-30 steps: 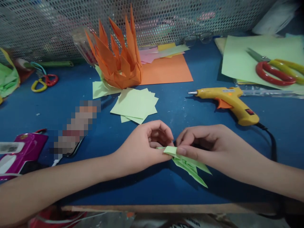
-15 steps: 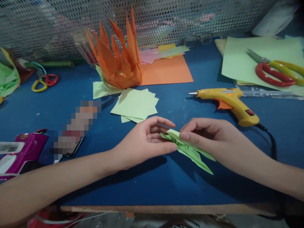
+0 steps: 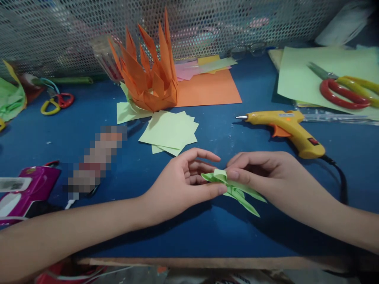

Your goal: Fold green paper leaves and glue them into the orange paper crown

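Note:
A folded light-green paper piece [image 3: 241, 197] with pointed ends is held above the blue table, near its front edge. My right hand [image 3: 266, 173] pinches its upper part between thumb and fingers. From the other side my left hand [image 3: 189, 177] holds it, with the thumb pressed along its lower left part and the fingers curled behind. A small loop of the paper stands up between the two thumbs. Behind my hands lies a fanned stack of pale green paper squares [image 3: 168, 132]. The right fingertips are partly hidden behind the paper.
An orange folded-paper crown shape [image 3: 151, 86] stands on an orange sheet [image 3: 211, 88] at the back. To the right lie a yellow glue gun [image 3: 287, 124] and red-yellow scissors [image 3: 343, 92] on green sheets. Smaller scissors [image 3: 57, 102] and a purple object [image 3: 38, 185] are left.
The green paper has tilted and shifted slightly left and down in my hands. My left thumb has slid further right along it, and the small loop now stands up more.

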Tool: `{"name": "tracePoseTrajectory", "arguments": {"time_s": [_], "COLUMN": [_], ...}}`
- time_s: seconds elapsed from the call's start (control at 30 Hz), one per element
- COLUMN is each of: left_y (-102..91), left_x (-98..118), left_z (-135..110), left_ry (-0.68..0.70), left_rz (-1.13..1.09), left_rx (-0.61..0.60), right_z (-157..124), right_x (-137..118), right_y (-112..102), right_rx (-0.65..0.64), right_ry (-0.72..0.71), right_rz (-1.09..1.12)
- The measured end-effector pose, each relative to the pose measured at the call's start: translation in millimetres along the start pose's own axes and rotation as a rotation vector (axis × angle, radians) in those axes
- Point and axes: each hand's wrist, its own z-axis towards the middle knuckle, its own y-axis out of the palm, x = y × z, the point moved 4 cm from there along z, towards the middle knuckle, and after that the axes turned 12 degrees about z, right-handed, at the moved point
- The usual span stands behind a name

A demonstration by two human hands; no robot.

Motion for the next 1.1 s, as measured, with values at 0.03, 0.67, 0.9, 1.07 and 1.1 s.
{"name": "tracePoseTrajectory", "arguments": {"time_s": [0.03,0.67,0.9,1.07,1.1], "left_y": [0.4,5.8,-0.7,-4.6,-5.1], "left_x": [0.1,2.9,2.4,-1.4,-2.7], "left_z": [-0.9,-8.3,-2.9,2.2,2.8], "left_ry": [0.000,0.257,0.176,0.164,0.166], "left_rz": [-0.001,0.214,0.058,-0.093,-0.109], "left_rx": [0.003,0.130,0.221,0.233,0.228], "right_z": [0.2,-10.4,-8.4,-3.9,-3.4], "right_x": [0.8,-9.0,-9.6,-8.3,-8.6], "right_y": [-0.2,9.2,5.2,0.4,0.0], "right_rx": [0.002,-0.021,0.041,0.095,0.102], "right_ry": [0.009,-0.376,-0.493,-0.460,-0.447], "right_rz": [-0.018,-0.218,-0.383,-0.366,-0.350]}}
